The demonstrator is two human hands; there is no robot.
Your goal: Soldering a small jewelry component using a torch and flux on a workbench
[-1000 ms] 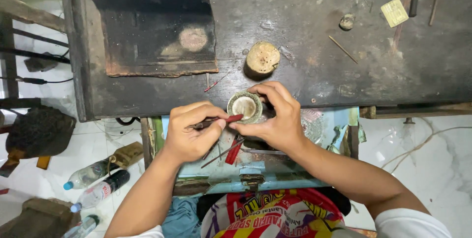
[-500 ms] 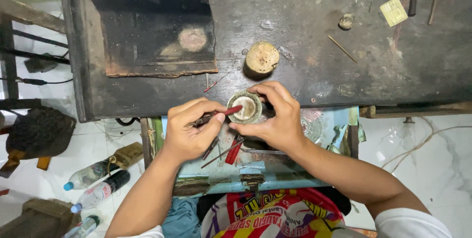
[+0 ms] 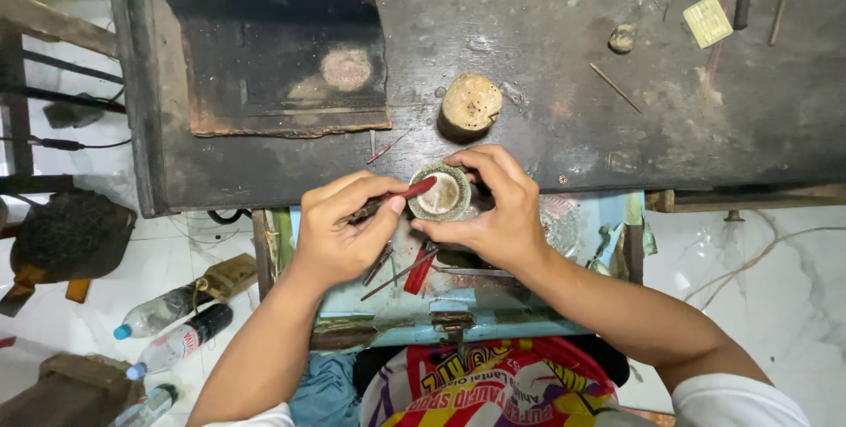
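A single head-worn camera looks almost straight down from above the person. The dark counter fills the far part of the view, the lap the near edge, white floor on both sides. The hands sit close, near centre.

Red-tipped tool inside small round dish

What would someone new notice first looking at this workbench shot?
First the two hands at the bench's near edge: the right hand cups a small round dish, while the left hand points a red-tipped tool into it. Next, the dark scorched slab lying at the bench's far left.
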